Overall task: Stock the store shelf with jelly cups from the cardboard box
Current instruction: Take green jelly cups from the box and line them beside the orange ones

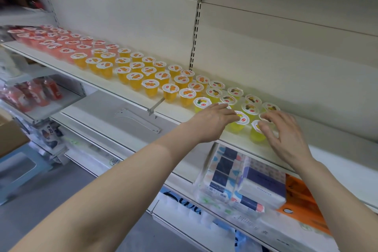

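left hand (pixel 212 118): fingers straight, tips resting on lid of yellow cup (pixel 241 118) | right hand (pixel 286 135): fingers spread and loosely curled over front-right cup (pixel 255 134), can't tell if gripping | jelly cups (pixel 150 86): red, orange, yellow rows on shelf (pixel 178 108) | tissue packs (pixel 235 180): shelf below

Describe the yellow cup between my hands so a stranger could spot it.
On the long white shelf, pass red cups and orange cups to the pale yellow group at right. It's the front cup whose lid the left hand's fingertips touch.
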`<state>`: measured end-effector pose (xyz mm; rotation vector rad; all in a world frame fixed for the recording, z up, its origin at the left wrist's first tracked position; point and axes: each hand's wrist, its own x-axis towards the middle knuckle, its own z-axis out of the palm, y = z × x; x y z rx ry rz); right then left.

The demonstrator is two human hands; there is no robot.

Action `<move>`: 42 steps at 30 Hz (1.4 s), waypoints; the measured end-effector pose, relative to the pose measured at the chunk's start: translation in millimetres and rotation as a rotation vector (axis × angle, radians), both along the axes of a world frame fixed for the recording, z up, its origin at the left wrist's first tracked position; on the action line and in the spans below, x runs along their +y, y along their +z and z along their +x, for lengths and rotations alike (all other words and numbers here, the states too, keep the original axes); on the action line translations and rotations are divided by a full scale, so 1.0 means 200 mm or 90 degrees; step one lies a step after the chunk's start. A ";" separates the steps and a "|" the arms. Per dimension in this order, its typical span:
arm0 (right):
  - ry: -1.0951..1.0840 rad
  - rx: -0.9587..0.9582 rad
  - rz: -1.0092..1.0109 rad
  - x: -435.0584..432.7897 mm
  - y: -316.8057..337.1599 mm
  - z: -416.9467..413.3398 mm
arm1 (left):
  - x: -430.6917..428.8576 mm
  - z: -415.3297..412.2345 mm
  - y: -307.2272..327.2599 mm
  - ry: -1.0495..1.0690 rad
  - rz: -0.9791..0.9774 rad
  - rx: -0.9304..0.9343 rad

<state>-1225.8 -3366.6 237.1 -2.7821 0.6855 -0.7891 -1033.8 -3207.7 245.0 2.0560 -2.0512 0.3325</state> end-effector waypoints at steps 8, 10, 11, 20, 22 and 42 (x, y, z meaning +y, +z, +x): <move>-0.053 0.059 -0.030 -0.07 -0.01 0.04 | -0.02 0.01 0.00 -0.006 -0.005 0.004; -0.054 0.069 -0.044 -0.07 0.01 0.06 | -0.02 0.01 0.00 -0.007 -0.010 0.005; -0.053 0.074 -0.052 -0.07 0.01 0.06 | -0.02 0.02 0.01 -0.005 -0.014 0.003; 0.020 0.103 -0.195 -0.01 0.18 0.30 | 0.17 0.25 0.07 0.075 -0.144 -0.003; 0.050 0.111 -0.220 0.04 0.20 0.40 | 0.27 0.34 0.08 0.111 -0.160 -0.003; 0.386 -0.014 -0.276 1.49 0.06 2.07 | 2.09 1.51 0.01 0.456 -0.135 0.005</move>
